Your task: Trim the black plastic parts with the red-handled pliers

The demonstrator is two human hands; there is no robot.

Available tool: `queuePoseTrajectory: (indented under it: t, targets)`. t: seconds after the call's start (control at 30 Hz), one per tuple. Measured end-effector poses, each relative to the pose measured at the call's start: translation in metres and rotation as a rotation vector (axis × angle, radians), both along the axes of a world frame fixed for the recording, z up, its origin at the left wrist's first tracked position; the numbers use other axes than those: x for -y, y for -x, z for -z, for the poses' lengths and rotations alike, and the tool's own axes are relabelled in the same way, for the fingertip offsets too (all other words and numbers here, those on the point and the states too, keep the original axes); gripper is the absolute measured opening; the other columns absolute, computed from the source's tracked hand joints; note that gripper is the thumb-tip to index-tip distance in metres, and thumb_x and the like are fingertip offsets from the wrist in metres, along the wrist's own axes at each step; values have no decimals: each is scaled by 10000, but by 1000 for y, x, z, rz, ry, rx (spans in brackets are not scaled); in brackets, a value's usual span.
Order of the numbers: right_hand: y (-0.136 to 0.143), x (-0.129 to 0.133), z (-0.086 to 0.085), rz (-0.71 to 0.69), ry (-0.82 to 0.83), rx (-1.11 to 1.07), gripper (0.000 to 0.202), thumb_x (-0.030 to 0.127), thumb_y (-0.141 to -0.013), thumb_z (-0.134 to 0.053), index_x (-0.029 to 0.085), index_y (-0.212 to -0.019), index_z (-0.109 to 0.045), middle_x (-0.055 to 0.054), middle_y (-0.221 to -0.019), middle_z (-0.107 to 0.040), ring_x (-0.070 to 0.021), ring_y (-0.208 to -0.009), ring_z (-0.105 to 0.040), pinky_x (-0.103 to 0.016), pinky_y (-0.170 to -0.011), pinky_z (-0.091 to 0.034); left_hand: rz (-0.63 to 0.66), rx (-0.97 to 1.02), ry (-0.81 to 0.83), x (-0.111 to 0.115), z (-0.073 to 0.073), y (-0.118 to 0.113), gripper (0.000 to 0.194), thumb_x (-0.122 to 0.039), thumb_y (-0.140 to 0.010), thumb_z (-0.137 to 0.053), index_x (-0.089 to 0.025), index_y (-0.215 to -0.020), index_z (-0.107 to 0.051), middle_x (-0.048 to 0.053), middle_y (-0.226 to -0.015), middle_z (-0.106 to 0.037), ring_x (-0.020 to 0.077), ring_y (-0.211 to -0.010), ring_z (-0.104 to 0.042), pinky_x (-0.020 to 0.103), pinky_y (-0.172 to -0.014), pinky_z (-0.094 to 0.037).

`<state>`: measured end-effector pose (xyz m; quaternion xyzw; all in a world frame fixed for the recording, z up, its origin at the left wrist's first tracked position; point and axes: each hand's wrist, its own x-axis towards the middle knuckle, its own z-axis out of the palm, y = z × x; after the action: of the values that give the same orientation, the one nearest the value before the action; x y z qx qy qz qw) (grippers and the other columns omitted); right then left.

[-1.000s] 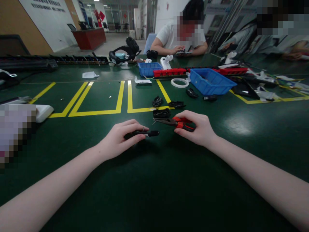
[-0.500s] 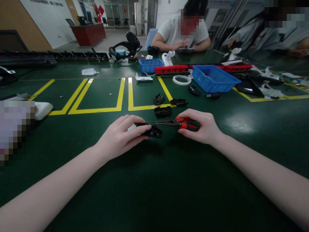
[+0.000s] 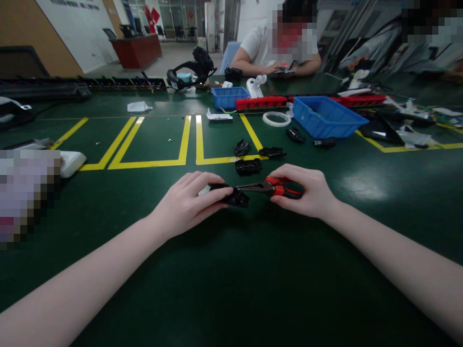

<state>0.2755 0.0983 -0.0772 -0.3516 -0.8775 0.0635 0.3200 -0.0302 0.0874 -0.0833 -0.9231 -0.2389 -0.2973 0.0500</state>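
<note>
My left hand (image 3: 193, 200) is closed around a black plastic part (image 3: 239, 198), thumb and fingers on its left end. A pale piece (image 3: 204, 190) shows between the fingers. My right hand (image 3: 306, 190) grips needle-nose pliers (image 3: 284, 188) by their red and black handles. The long jaws point left, and their tip reaches the top of the black part beside my left fingertips. Whether the jaws pinch anything there is too small to tell. Just beyond my hands lie several similar black parts, the nearest being a ribbed black piece (image 3: 248, 166).
Past the loose parts are a roll of white tape (image 3: 276, 119), a large blue bin (image 3: 327, 118), a smaller blue bin (image 3: 230, 98) and red strips (image 3: 262, 103). Yellow tape (image 3: 152, 164) marks the green table (image 3: 231, 289). A person (image 3: 278, 48) sits across from me.
The pliers' tip has come down and closer against the black part in my left hand. The whole view has shifted slightly, with things appearing a little further right.
</note>
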Motion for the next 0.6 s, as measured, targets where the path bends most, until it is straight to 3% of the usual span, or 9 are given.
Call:
queuePoseTrajectory:
  t: [0.6]
  targets:
    - [-3, -2, 0, 9, -19, 20, 221, 368, -808, -705, 224, -961, -637, -34, -850, -692, -180, -723, -665, -312, -652, -528, -28, -1, 3, 0, -1, 1, 244, -258, -999, -531, -178, -1220, -597, 125, -1185, -626, 244, -1051, -625, 405, -842, -545]
